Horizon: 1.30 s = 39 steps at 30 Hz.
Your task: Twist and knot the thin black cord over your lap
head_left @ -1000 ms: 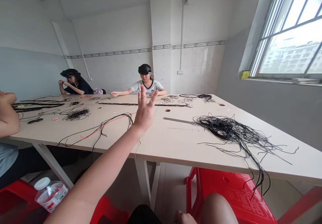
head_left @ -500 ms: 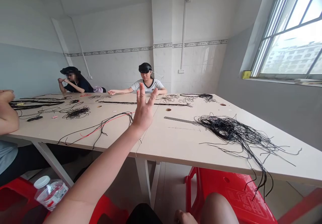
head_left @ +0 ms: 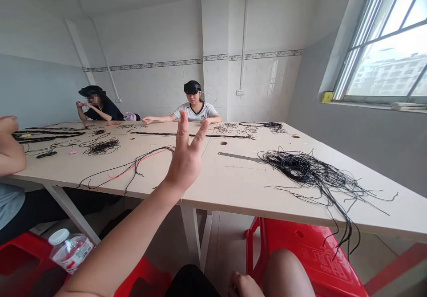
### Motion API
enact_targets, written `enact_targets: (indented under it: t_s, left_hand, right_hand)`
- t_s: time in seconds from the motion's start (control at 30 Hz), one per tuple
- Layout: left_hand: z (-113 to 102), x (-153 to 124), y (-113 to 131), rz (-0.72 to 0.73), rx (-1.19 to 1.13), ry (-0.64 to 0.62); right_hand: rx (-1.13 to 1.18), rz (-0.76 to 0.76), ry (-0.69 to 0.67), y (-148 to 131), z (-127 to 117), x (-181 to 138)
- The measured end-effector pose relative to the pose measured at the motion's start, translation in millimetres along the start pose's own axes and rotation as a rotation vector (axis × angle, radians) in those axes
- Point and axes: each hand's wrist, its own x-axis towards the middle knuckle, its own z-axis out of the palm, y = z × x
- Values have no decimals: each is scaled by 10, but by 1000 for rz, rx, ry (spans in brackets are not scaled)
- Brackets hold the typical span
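My left hand (head_left: 184, 156) is held up in the air over the near edge of the pale table (head_left: 227, 185), its back toward me. The fingers are spread and it holds nothing. It is nearest to a loose strand of black and red cords (head_left: 133, 167) lying on the table just to its left. My right hand (head_left: 243, 284) shows only partly at the bottom edge, resting by my knee (head_left: 287, 274); its fingers are mostly hidden. A large tangle of black cords (head_left: 302, 170) lies on the table to the right, with ends hanging over the edge.
A metal ruler (head_left: 238, 156) lies beside the tangle. Two people sit at the far side, one in a white shirt (head_left: 195, 110), one in dark (head_left: 100, 107); another person's arm (head_left: 10, 150) is at the left. A red stool (head_left: 300, 252) and a water bottle (head_left: 70, 250) are below.
My left hand has drifted slightly left and closer to me, still spread wide. The view has tipped down a little. Nothing on the table has moved.
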Motion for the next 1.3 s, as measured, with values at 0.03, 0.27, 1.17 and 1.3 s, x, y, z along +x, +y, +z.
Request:
enact_targets:
  t_s: [0.03, 0.27, 1.17, 1.3]
  left_hand:
    - [-27, 3, 9, 3, 5, 3]
    - [-205, 49, 49, -15, -28, 58]
    - [-121, -1572, 1772, -844, -1099, -780]
    - [-95, -1545, 1805, -656, -919, -702]
  right_hand:
    - [12, -4, 10, -18, -11, -9]
    - [159, -82, 91, -179, -104, -17]
    - [984, 77, 190, -66, -705, -868]
    - [853, 21, 227, -98, -712, -910]
